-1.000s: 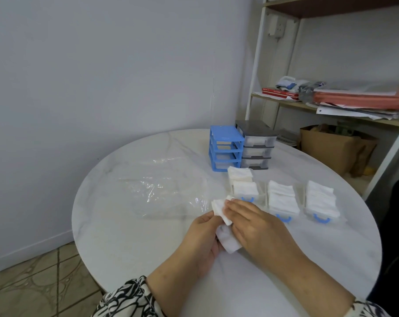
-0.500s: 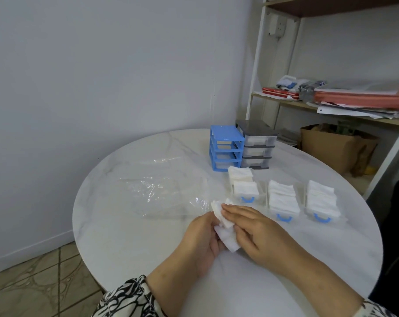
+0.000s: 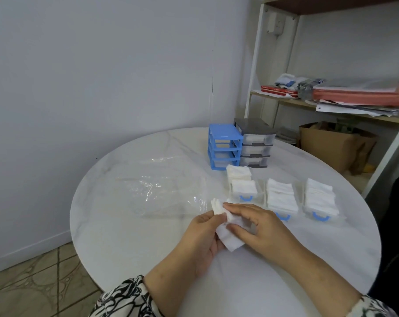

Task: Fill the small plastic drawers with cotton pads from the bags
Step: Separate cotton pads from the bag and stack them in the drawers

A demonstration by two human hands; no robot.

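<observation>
Together, both hands hold a small stack of white cotton pads just above the near middle of the round white marble table. The left hand cups the stack from below and the left, its fingers curled under the pads. The right hand pinches the stack from the right, thumb and fingertips pressed on the top pad.

Just beyond the hands, three clear drawers with blue handles lie in a row on the table. The left drawer holds pads stacked in two piles, the middle drawer and the right drawer are heaped full. To the left of them lies an emptied clear plastic bag, flat and crinkled. At the far side stand a blue drawer frame and, touching it on the right, a grey drawer unit with its drawers in.
</observation>
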